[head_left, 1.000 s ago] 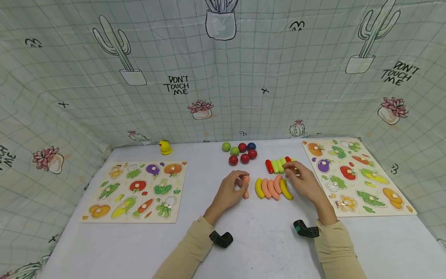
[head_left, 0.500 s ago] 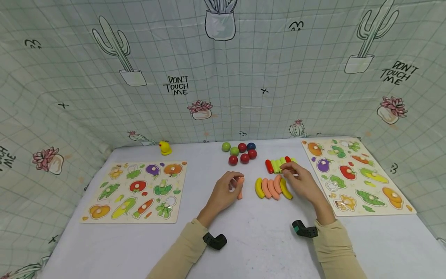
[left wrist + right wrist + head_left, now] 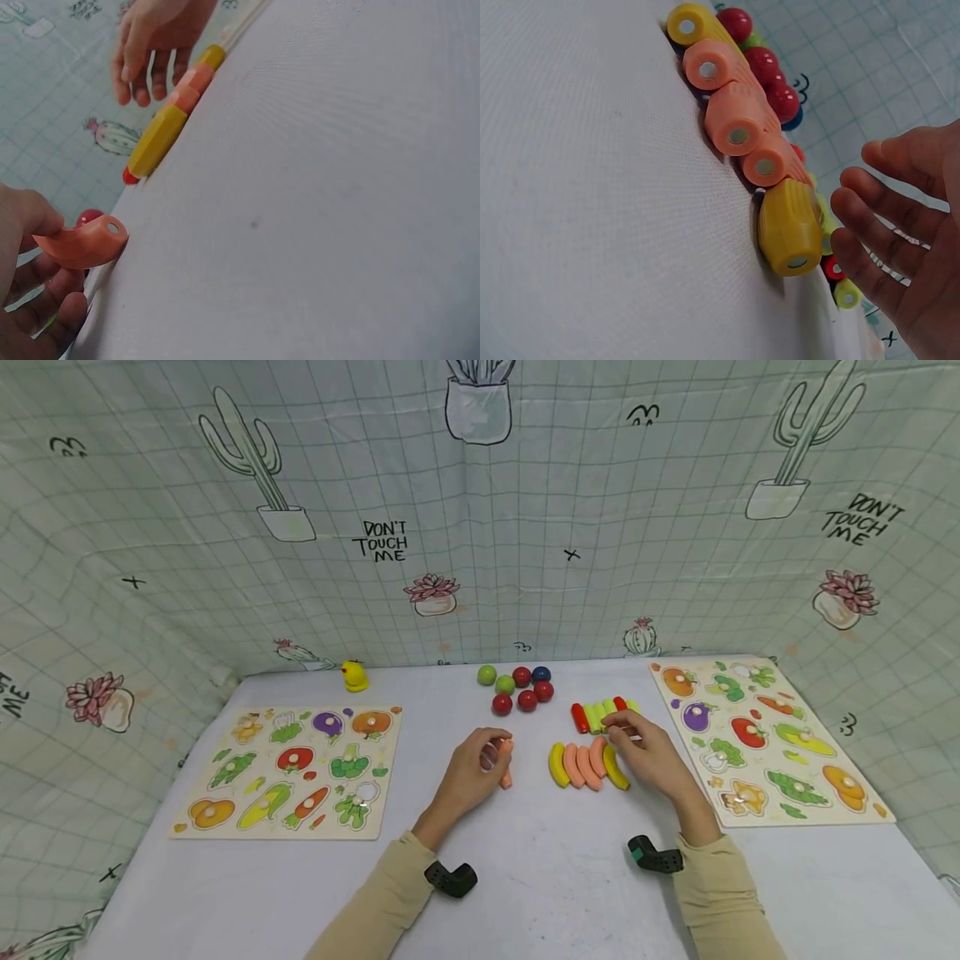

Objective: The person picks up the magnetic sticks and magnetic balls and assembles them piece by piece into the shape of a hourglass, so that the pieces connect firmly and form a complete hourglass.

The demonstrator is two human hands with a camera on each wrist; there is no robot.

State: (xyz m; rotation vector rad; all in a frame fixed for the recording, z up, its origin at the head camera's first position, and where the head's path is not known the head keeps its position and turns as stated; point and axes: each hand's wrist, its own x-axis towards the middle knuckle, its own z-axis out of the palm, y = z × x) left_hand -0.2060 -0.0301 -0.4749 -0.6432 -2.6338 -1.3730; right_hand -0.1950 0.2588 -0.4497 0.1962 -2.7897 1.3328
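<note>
Near the middle of a white-covered table (image 3: 540, 877), a person's left hand (image 3: 465, 770) pinches a curved orange-pink piece (image 3: 507, 765) between thumb and fingertips, gripping it by its far end. The piece lies lengthwise from near to far, left of a tidy row and apart from it; whether it touches the cloth is hard to tell. The remaining fingers curl loosely beneath it.

To the right, the right hand (image 3: 651, 753) hovers with relaxed, slightly parted fingers, palm turned left, above the right end of the row. The head view leaves contact uncertain, but the right wrist view shows a gap between the fingers and the nearest yellow piece (image 3: 790, 229).

Both forearms reach in from the near edge in tan sleeves (image 3: 723, 897), with a black wrist device (image 3: 452, 880) on each.

The row has three orange-pink pieces (image 3: 573, 766) set between two yellow ones, side by side. They look smooth, with flat facets or ridges along their sides and a pale round disc in the near end. Just beyond lie red and green stubby cylinders (image 3: 592, 718), partly covered by the right hand. Farther left sit seven glossy balls (image 3: 527, 701): four red, two green, one blue.
</note>
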